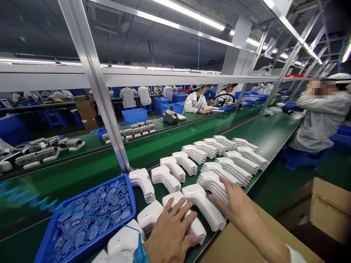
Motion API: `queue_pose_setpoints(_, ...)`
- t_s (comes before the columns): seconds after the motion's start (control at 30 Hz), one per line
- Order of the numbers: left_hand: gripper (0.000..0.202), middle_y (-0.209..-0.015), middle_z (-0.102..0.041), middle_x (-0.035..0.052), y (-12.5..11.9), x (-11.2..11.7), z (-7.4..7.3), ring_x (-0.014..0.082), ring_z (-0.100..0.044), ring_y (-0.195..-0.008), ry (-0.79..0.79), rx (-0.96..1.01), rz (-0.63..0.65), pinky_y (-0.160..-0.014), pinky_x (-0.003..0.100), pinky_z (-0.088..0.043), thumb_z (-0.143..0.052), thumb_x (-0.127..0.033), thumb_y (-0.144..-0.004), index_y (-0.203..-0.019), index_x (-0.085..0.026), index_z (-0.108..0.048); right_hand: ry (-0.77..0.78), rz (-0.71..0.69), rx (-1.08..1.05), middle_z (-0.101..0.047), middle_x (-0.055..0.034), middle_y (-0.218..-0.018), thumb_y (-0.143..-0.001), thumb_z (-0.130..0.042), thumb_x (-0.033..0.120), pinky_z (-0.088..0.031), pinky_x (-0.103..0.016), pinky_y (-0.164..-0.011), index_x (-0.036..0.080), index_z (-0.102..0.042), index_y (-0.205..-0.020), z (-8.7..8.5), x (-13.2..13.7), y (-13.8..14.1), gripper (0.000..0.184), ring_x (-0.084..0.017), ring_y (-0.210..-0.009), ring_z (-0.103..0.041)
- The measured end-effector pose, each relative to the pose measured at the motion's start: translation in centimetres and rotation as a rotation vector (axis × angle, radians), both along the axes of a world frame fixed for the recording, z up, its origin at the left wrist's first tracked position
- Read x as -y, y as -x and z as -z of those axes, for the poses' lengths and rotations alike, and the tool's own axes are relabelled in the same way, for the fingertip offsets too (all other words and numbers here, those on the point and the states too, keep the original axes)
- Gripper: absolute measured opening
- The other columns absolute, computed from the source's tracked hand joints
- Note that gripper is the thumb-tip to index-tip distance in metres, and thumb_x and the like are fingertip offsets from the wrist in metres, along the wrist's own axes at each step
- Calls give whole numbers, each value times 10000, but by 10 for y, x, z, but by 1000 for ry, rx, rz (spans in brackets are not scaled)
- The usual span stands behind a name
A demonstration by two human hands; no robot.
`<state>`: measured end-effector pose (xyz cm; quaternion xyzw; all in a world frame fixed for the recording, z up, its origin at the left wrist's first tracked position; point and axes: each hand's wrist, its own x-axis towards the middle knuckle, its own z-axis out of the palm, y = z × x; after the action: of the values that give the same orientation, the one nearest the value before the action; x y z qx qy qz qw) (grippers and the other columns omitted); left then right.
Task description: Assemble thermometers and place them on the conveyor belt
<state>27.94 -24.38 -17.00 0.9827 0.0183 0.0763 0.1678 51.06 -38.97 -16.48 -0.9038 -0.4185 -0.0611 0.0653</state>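
Observation:
My left hand (pixel 174 230) lies with spread fingers over a stack of white plastic gun-shaped housing shells (pixel 199 228) near the bench's front edge. A blue band circles its wrist. To the right, my right hand (pixel 238 202) has its thumb and fingers apart, beside another shell stack (pixel 210 182); whether it touches the shells I cannot tell. Between the hands sits a further shell stack (pixel 201 202). Several more stacks of nested shells (pixel 166 179) stand in rows across the green bench. Neither hand grips anything visible.
A blue tray (pixel 133 197) of small blue plastic parts stands at left. A metal post (pixel 95 87) rises behind it. Cardboard boxes (pixel 326 208) are at lower right. A co-worker (pixel 318 117) sits at the bench's far right; another person (pixel 196 102) works across the line.

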Motion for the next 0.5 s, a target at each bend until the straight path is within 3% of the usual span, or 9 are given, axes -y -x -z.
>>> queue_pose_setpoints(0.1,549,-1637,-388,37,0,-2,2,295,-319,-1539,-10,18,8,-1281,586,-253,-560,-445,-1007,-1523,-293,-449,84,53,-33,-660,-205,-1214,-1006,-487,370,-490,-439,-940,71,-549,-1289,-17,1,-36,416,-341,-1146,-634)
queue_pose_setpoints(0.2,579,-1646,-371,35,-1,-3,6,302,-327,-1535,-24,52,25,-1282,568,-260,-548,-493,-1009,-1536,-278,-438,170,61,-90,-700,-160,-1042,-930,-615,307,-503,-405,-836,99,-624,-1037,-11,-7,-54,234,-304,-996,-680)
queue_pose_setpoints(0.33,586,-1650,-363,26,-3,-3,5,295,-340,-1529,-60,105,27,-1280,535,-284,-511,-544,-1020,-1533,-272,-441,220,97,-122,-702,-112,-1033,-852,-700,321,-520,-368,-798,121,-604,-1084,7,-16,-51,321,-247,-960,-688)
queue_pose_setpoints(0.5,620,-1641,-376,33,-5,-5,-6,312,-365,-1516,-165,164,9,-1236,568,-350,-483,-592,-1017,-1529,-247,-435,206,135,-71,-707,-152,-1042,-839,-605,150,-536,-410,-789,123,-580,-1119,20,-20,-31,282,-310,-968,-714)
